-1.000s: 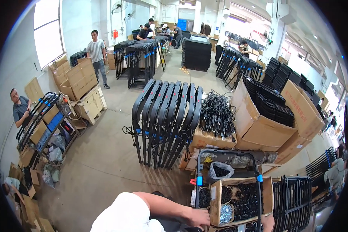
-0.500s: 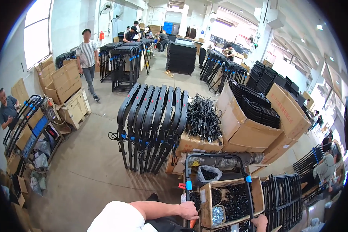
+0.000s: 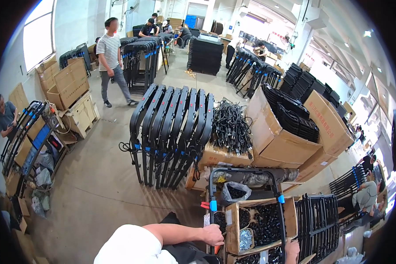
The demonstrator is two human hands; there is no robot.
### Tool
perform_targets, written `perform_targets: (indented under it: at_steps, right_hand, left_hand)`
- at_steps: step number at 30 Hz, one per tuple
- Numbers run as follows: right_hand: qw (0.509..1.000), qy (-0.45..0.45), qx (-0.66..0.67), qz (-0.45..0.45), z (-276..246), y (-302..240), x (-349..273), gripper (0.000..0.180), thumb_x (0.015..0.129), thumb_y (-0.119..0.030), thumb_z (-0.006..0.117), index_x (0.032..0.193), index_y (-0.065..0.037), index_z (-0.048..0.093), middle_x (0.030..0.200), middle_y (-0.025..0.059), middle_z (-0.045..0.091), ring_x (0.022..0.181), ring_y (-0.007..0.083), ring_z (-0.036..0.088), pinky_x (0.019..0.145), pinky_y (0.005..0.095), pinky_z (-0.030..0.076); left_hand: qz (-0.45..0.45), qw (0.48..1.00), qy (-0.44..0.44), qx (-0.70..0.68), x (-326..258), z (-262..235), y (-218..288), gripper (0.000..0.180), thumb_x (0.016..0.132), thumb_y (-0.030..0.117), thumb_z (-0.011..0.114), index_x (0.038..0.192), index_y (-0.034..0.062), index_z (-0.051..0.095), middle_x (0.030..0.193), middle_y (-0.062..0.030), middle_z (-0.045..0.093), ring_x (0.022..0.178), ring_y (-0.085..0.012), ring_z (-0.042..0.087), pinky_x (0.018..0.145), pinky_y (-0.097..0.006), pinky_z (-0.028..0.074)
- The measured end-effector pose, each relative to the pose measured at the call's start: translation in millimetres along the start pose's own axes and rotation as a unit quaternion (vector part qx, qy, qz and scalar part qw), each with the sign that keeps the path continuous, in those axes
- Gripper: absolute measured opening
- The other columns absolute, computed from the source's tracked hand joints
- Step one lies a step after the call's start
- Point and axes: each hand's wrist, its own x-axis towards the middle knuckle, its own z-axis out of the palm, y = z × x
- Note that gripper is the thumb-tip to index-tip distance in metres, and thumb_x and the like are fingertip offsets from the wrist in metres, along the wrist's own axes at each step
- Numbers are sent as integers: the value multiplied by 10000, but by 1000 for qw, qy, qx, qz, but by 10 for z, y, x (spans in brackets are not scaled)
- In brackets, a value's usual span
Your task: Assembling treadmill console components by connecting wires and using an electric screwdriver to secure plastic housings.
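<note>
My left hand (image 3: 213,235) is closed around the left leg of a black U-shaped tube frame (image 3: 275,182) with blue clips. On the right leg, low in the view, my right hand (image 3: 291,251) is closed too, partly cut off by the lower edge. The frame's curved top points away from me. Between its legs lies a wooden box (image 3: 229,220) of small black parts, with silvery screws (image 3: 246,239) in a round container. A clear bag (image 3: 236,192) of black parts sits beyond the box. Something with red handles (image 3: 205,205) is beside the left leg.
A row of upright black frames (image 3: 171,119) stands ahead. Bundled black cables (image 3: 231,127) lie on a carton beside a large cardboard box (image 3: 268,132) of black parts. More frames (image 3: 317,224) are stacked at right. A person in a striped shirt (image 3: 109,53) walks at left; others work farther off.
The person in the striped shirt has walked closer and to the right. My view has shifted slightly. Both my hands stay on the frame's legs.
</note>
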Motion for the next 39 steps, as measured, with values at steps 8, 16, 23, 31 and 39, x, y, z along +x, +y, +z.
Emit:
perform_targets:
  at_steps: [8, 16, 23, 31, 39]
  right_hand:
    - [984, -115, -133, -34, -464, -157, -174, 511, 666, -402, 860, 977, -2, 788, 1129, 214, 781, 1059, 337, 770, 920, 420, 618]
    - [991, -26, -91, -98, -419, -426, -139, 449, 716, -351, 888, 1023, -40, 787, 1045, 158, 799, 1020, 280, 776, 840, 417, 630]
    - [992, -11, -4, -129, 111, -341, 110, 208, 766, -202, 815, 921, -63, 800, 1038, 177, 800, 978, 364, 782, 851, 458, 633]
    - [936, -264, -214, -90, 81, 868, 187, 338, 916, -101, 704, 1246, -35, 729, 955, 255, 740, 791, 365, 702, 652, 494, 560]
    - [848, -453, -274, -34, -22, 230, 447, 372, 939, -162, 696, 1253, 32, 651, 1022, 229, 748, 819, 374, 707, 682, 537, 560]
  left_hand:
    - [-3, 1000, -5, 0, -16, 3, -17, 470, 974, 439, 574, 692, 105, 745, 681, -148, 714, 695, -364, 711, 743, -495, 516]
    - [-34, 999, -14, 3, -151, -63, -25, 443, 964, 425, 568, 709, 111, 749, 711, -147, 729, 717, -374, 716, 756, -504, 518]
    - [-51, 999, -12, 8, -229, -29, -58, 399, 931, 391, 577, 692, 120, 746, 702, -136, 724, 705, -371, 713, 720, -503, 510]
    - [34, 999, 10, -1, 155, 136, 48, 371, 874, 397, 599, 660, 134, 749, 707, -121, 734, 675, -351, 717, 647, -501, 525]
    - [-13, 999, -25, 30, 97, 156, -16, 367, 890, 374, 573, 697, 143, 782, 735, -112, 752, 732, -352, 737, 681, -512, 548]
